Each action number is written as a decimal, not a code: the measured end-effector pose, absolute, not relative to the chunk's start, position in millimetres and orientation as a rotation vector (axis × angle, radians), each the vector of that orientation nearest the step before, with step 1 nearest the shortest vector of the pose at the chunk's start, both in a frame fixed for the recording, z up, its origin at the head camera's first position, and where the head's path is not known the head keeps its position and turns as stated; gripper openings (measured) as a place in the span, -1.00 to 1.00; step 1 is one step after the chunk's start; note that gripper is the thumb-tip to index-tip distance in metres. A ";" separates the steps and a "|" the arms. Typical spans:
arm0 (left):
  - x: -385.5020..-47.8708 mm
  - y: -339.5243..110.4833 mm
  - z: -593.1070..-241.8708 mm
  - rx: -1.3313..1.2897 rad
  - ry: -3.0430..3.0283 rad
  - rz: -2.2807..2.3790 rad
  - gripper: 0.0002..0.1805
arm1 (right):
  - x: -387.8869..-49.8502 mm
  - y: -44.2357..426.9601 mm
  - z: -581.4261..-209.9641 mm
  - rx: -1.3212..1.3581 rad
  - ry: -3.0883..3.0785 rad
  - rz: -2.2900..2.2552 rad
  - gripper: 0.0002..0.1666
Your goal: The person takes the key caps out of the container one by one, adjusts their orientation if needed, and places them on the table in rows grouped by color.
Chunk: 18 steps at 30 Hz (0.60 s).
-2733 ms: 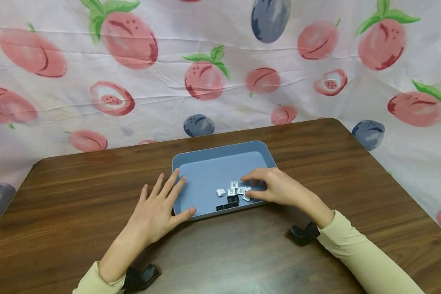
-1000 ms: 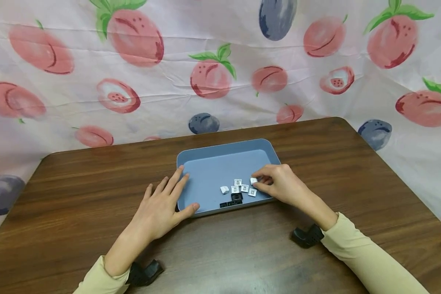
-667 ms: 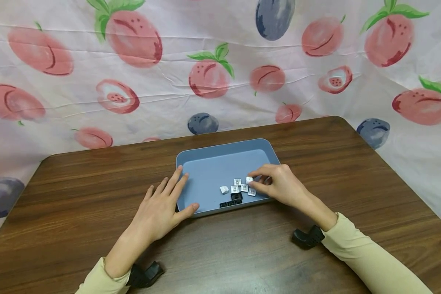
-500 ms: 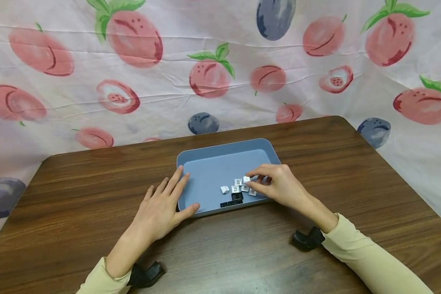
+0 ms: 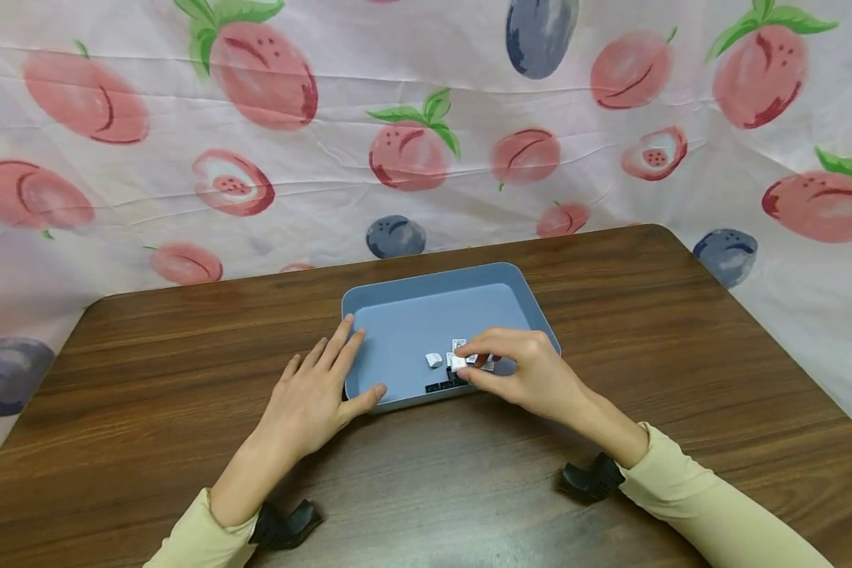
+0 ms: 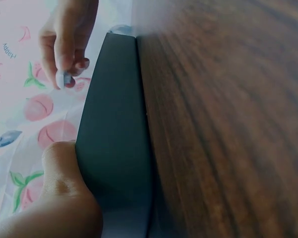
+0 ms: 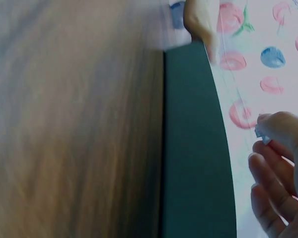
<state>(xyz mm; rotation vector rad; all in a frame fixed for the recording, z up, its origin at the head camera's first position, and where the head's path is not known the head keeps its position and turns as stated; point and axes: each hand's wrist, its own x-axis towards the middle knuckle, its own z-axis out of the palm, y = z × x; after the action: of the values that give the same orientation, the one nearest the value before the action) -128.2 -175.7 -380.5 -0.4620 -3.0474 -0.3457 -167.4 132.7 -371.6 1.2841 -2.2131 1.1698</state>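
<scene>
The right hand (image 5: 528,371) pinches a small white keycap (image 5: 457,363) between thumb and index finger over the front part of the blue tray (image 5: 426,285). Below and around that hand lie several white keycaps, partly hidden by its fingers, and black pieces (image 5: 433,387) along the tray's front wall. Another white keycap (image 5: 434,360) lies apart, to their left. The left hand (image 5: 301,402) rests at the tray's left edge with fingers spread, holding nothing. In the right wrist view, the right hand (image 7: 283,173) has a small piece (image 7: 260,134) at its thumb tip.
The brown wooden table (image 5: 184,371) surrounds the tray. Behind it hangs a white cloth (image 5: 312,197) with a fruit print. Black devices are strapped at both wrists (image 5: 287,527).
Since picking up the white keycap, the right hand has carried it left and toward the tray's front, over the other keycaps. The left hand stays at the tray's edge.
</scene>
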 end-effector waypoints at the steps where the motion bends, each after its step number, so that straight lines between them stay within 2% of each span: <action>1: -129.3 -176.6 -380.5 -0.462 -3.049 -0.351 -0.05 | -165.9 130.0 -371.7 1.316 -2.186 1.185 -0.71; 9: -140.9 -182.8 -382.9 -0.485 -3.047 -0.391 -0.05 | -156.7 107.4 -380.6 1.448 -2.076 1.205 -0.67; 18: -151.2 -189.3 -382.9 -0.502 -3.044 -0.402 -0.06 | -151.9 86.8 -396.7 1.470 -2.193 1.220 -0.76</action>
<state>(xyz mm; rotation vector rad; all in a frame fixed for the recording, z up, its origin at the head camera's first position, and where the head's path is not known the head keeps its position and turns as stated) -151.2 -189.3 -382.9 -0.5024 -3.0442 -0.4019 -151.9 86.8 -396.7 1.4697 -2.1929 1.2196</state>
